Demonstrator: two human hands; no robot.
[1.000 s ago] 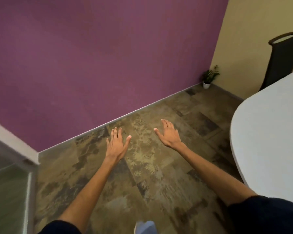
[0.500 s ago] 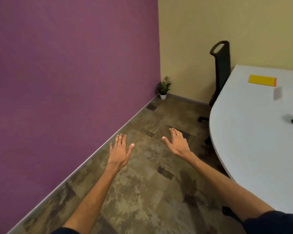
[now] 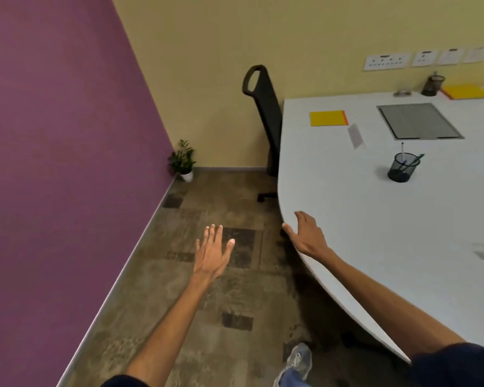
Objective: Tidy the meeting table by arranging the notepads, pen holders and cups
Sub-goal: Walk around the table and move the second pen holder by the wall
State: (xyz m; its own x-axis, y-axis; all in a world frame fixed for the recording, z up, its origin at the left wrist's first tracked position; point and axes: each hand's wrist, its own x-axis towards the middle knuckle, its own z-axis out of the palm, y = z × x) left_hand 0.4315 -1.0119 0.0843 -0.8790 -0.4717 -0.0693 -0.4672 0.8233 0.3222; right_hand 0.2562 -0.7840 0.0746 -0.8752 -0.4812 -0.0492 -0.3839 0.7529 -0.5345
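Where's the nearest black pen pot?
The near pen holder stands on the white table, on the right of the head view, just in front of the grey inset panel.

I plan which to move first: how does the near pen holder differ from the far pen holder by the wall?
The near pen holder stands alone on the table; the far pen holder stands at the back edge beside a yellow notepad. The near pen holder shows pens sticking out; the far pen holder's contents are blurred. Both are dark and upright.
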